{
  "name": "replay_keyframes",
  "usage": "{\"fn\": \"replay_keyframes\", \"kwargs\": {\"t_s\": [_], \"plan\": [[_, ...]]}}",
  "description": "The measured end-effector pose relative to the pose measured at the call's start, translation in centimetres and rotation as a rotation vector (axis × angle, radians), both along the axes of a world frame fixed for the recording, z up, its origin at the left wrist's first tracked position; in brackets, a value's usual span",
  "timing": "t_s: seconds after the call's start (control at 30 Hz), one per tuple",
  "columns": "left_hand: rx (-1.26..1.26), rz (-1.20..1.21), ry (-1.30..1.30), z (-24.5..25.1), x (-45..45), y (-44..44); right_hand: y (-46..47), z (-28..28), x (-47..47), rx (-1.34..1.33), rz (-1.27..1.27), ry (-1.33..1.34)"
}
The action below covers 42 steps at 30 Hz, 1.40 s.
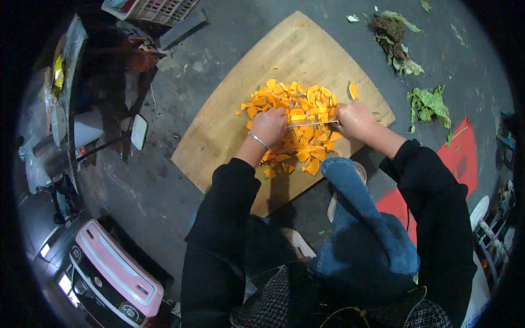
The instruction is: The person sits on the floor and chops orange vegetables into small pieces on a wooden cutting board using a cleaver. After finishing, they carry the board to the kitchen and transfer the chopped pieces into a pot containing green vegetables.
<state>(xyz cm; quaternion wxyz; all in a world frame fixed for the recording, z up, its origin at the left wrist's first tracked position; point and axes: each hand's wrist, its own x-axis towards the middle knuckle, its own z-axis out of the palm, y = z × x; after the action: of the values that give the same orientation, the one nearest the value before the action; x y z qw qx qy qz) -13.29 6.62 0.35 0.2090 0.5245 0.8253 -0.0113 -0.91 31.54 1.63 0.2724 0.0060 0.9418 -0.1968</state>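
Observation:
A broad wooden cutting board (283, 53) lies on the floor before me. Chopped orange squash, probably pumpkin (303, 153), is heaped over its middle. Across the heap runs a knife (310, 123), its thin edge seen from above. My right hand (356, 119) is closed around the handle, whose wooden end sticks out to the right. At the blade's other end, my left hand (267, 126), with a silver bangle at the wrist, grips around the tip; its fingers are partly hidden. One loose squash slice (353, 90) rests apart, above my right hand.
Wilted cabbage leaves (430, 107) and a root clump with soil (389, 35) lie on the floor at right. A red sheet (459, 160) is beside my right arm. A pink toy car (119, 270) stands lower left, a cluttered rack (74, 102) at left, a plastic crate (158, 11) at top.

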Motion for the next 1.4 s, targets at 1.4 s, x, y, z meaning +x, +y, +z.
{"fn": "replay_keyframes", "kwargs": {"t_s": [1.4], "plan": [[0.107, 0.326, 0.149, -0.6, -6.5, -3.7, -0.5, -1.1, -15.7, 0.052, 0.362, 0.158]]}}
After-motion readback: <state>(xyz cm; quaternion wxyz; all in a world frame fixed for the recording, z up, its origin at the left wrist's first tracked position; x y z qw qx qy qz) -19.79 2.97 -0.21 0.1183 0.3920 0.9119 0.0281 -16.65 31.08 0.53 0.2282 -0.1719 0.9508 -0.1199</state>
